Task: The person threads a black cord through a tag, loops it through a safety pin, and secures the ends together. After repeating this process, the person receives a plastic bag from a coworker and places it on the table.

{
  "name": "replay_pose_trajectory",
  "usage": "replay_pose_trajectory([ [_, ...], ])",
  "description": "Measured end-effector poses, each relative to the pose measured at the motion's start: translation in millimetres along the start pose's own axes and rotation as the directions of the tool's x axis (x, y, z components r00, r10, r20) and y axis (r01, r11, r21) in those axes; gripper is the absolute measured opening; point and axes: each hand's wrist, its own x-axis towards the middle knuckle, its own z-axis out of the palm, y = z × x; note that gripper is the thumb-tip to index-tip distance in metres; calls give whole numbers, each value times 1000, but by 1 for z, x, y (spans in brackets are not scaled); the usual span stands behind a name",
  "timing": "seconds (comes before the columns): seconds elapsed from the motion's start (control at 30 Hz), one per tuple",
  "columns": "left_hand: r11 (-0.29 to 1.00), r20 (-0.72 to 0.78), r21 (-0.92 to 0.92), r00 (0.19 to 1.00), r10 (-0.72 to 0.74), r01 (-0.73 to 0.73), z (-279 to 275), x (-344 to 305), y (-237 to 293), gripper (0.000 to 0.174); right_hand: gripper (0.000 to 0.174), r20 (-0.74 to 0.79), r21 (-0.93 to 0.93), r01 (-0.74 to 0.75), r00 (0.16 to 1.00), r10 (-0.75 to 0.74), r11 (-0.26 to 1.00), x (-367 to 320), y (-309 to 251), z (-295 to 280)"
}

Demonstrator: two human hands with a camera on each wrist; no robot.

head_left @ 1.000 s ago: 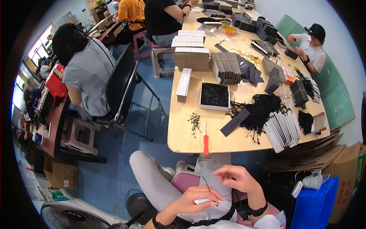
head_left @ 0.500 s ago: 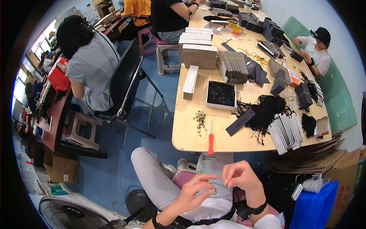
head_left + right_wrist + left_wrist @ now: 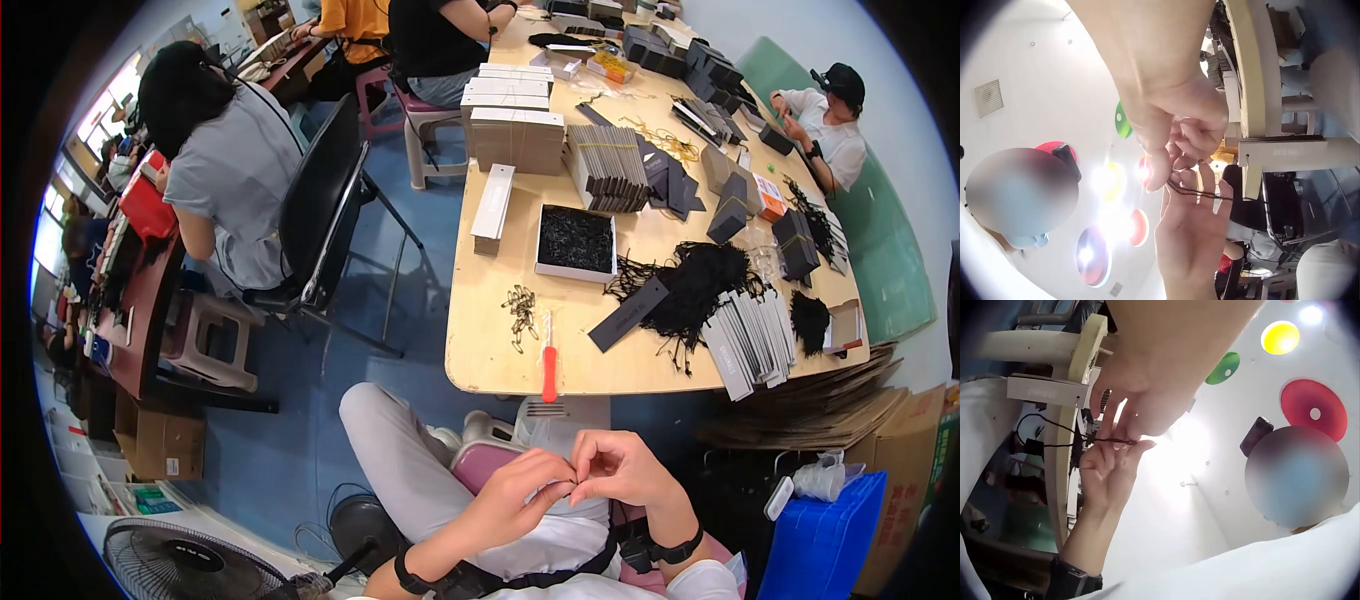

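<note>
- Head view: the left hand (image 3: 522,492) and the right hand (image 3: 622,468) meet fingertip to fingertip over the person's lap, below the near edge of the surface (image 3: 480,365). Both have curled fingers that pinch a thin black cord (image 3: 573,485), which barely shows between them.
- On the surface, a red-handled tool (image 3: 549,372) lies near the front edge, with a cluster of small metal clips (image 3: 518,310) just beside it. Further back stands a white tray of black bits (image 3: 575,243). To the right, a heap of black cords (image 3: 700,285) touches a fanned row of grey tags (image 3: 748,342).
- Other people sit at the far end and the right side of the surface. A black chair (image 3: 315,230) stands to its left, and a fan (image 3: 190,570) and a blue crate (image 3: 825,540) are on the floor.
- Left wrist view: the left hand (image 3: 1147,387) reaches down from above and nips the thin black cord (image 3: 1060,445) against the upturned fingers of the right hand (image 3: 1107,472). The cord loops out towards a pale tag (image 3: 1047,390) beside the edge of the surface. I cannot tell whether the cord is joined to the tag.
- Right wrist view: the right hand (image 3: 1172,112) pinches the thin black cord (image 3: 1207,194) between thumb and fingertips. The cord runs across the raised fingers of the left hand (image 3: 1194,244), and the pale tag (image 3: 1282,153) sits just beyond them.
</note>
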Motion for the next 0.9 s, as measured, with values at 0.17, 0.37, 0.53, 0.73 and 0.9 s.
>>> replay_pose_trajectory([
  [0.17, 983, 171, -98, 976, -138, 156, -6, 0, -1, 8, 27, 42, -88, 61, 997, -58, 994, 1, 3, -3],
  [0.37, 987, 206, -84, 971, -118, 137, -10, 4, -4, 9, 27, 79, -70, 12, 997, -7, 997, 3, 5, -6],
  [0.53, 981, 231, -149, 969, -90, 127, -11, 4, -10, 9, 28, 107, -9, -19, 994, 20, 1000, 3, 4, -6],
  [0.73, 946, 325, -255, 939, -111, 200, -12, 4, -12, 10, 32, 160, 13, -90, 983, 87, 996, 1, 3, -7],
  [0.9, 879, 424, -389, 901, -93, 275, -15, 5, -14, 11, 28, 151, 6, -51, 987, 50, 999, -6, 4, -8],
])
